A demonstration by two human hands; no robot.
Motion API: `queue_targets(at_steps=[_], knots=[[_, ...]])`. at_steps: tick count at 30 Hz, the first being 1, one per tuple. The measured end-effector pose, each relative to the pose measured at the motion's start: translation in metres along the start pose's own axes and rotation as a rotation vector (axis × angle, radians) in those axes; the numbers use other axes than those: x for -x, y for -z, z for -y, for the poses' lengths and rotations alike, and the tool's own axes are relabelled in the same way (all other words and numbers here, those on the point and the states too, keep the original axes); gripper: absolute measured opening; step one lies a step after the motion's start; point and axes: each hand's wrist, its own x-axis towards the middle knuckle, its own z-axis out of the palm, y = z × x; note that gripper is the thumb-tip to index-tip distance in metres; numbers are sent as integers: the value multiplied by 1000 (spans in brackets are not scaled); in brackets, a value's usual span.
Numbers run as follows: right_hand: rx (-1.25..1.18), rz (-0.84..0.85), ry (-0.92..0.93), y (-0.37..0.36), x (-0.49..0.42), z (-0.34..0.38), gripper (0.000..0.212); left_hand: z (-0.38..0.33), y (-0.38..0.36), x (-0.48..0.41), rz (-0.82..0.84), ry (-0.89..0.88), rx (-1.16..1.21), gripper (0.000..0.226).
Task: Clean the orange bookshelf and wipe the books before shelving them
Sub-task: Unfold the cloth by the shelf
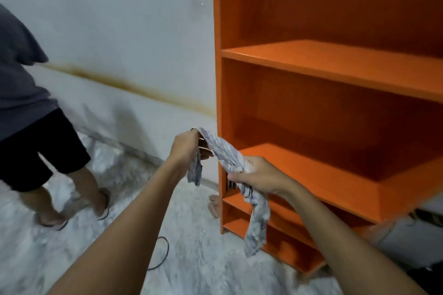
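Observation:
The orange bookshelf (335, 67) fills the right half of the view, its visible shelves bare. A grey-and-white patterned cloth (224, 151) is stretched between both hands just in front of the shelf's left side panel. My left hand (185, 148) grips the cloth's upper end, with one loose tail hanging below it. My right hand (259, 176) grips the cloth lower down, and a longer tail dangles toward the floor. No books are in view.
Another person (36, 127) in dark shorts and sandals stands at the left by the white wall (119, 31). A black cable (163, 254) lies on the marbled floor. A pinkish object (213, 206) lies beside the shelf's base.

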Motion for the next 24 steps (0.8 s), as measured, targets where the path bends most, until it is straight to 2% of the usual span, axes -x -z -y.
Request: queue_targets(at_steps=[2, 4, 6, 9, 10, 13, 14, 16, 19, 20, 24], knots=[[41, -19, -2, 7, -2, 39, 11, -26, 19, 5, -45, 13, 6, 23], [52, -57, 37, 13, -7, 76, 13, -41, 38, 7, -65, -55, -93, 18], [45, -49, 76, 15, -14, 106, 15, -51, 56, 8, -24, -184, -262, 31], [71, -52, 169, 8, -32, 144, 17, -68, 79, 5, 108, -346, -354, 66], [79, -57, 202, 5, -39, 157, 17, -76, 85, 4, 167, -361, -384, 71], [147, -48, 271, -4, -60, 194, 18, -100, 102, -6, 371, -399, -400, 51], [178, -46, 285, -6, -67, 204, 21, -109, 105, -7, 391, -381, -379, 45], [231, -80, 306, -8, -84, 227, 17, -130, 119, -19, 379, -381, -321, 36], [319, -177, 352, -5, -105, 255, 6, -162, 134, -38, 310, -434, -254, 10], [343, -209, 369, -5, -114, 268, 3, -177, 141, -48, 319, -450, -236, 11], [391, -299, 399, 2, -131, 299, 19, -215, 157, -76, 391, -480, -156, 17]])
